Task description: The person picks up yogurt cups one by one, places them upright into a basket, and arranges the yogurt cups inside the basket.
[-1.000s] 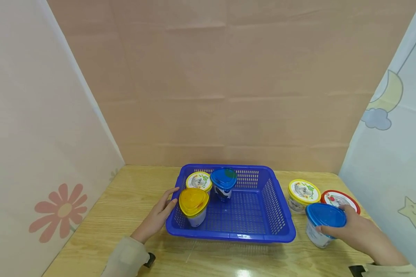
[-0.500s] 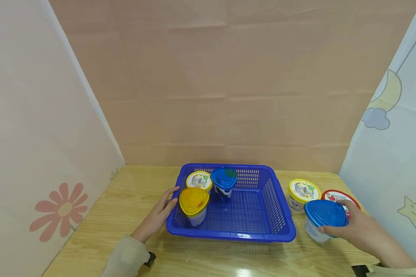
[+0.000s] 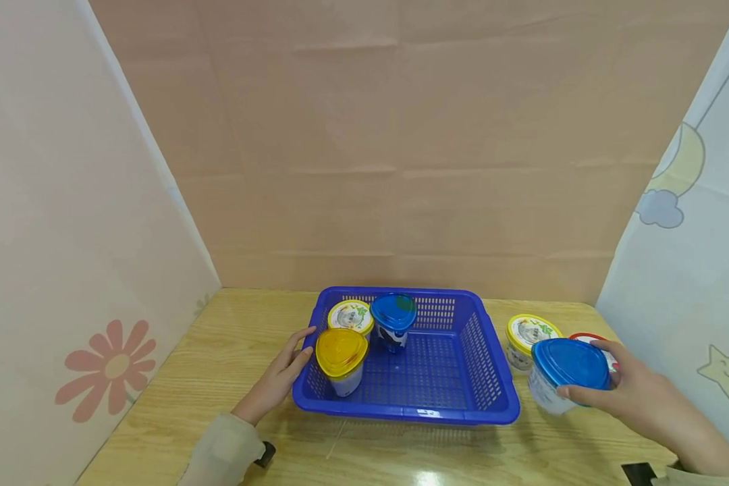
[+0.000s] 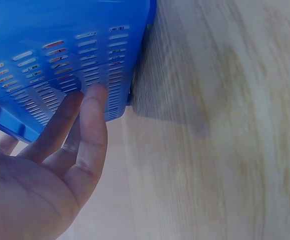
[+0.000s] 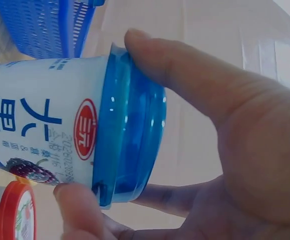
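blue-lidded cup (image 3: 566, 368), higher than before, in right hand (image 3: 634, 391)

Three tubs (image 3: 341, 352) are in the basket (image 3: 389, 412), three to its right

Blue-lidded tub (image 3: 570, 365) in right hand (image 3: 638, 398)

Glare spots the table (image 3: 426, 466); the left wrist view seems slightly blurred.
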`<state>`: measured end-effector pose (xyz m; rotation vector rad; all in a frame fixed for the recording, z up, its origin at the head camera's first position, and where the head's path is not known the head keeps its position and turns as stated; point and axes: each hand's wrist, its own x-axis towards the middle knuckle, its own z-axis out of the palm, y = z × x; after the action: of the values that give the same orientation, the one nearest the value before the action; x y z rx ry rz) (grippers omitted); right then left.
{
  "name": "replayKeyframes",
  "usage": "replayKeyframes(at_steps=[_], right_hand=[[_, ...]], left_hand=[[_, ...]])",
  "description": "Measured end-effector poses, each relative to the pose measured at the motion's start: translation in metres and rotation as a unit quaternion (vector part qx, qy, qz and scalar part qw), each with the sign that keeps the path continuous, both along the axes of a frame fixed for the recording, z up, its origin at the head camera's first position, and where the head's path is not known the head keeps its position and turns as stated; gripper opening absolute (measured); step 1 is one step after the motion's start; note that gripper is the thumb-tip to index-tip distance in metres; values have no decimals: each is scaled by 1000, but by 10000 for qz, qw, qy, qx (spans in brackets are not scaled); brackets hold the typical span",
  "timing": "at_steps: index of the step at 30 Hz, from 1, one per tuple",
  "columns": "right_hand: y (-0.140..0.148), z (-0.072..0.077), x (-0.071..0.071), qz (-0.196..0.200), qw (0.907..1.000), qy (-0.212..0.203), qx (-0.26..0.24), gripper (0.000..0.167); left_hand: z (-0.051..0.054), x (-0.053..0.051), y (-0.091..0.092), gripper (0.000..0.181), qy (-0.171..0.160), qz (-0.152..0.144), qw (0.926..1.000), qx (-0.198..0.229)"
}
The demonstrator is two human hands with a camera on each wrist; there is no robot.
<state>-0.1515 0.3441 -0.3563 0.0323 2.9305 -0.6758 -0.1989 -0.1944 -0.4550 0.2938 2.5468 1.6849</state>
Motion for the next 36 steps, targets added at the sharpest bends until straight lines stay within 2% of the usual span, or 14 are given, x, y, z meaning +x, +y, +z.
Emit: replayKeyframes(at_steps=[5,15,21,29,36], right_hand=[[-5,9,1,-44,9999,126,-80,105],[-20,25,0,-46,9975,709,-43,106],[-34,30,-2,200,9946,1000,-196,101],[-57,42,-8,382,9944,955,-252,101],[-76,47,-18,754,9904,828,-816,95]], left_hand=[[-1,0,0,47,-18,-24,10000,40],[-2,-2,1,47,-106,8,9999,113],[-2,-1,0,48,-140,68,9998,113],[1,0,2,48,-125,-40,9998,158],[0,1,2,48,-126,40,9998,149]])
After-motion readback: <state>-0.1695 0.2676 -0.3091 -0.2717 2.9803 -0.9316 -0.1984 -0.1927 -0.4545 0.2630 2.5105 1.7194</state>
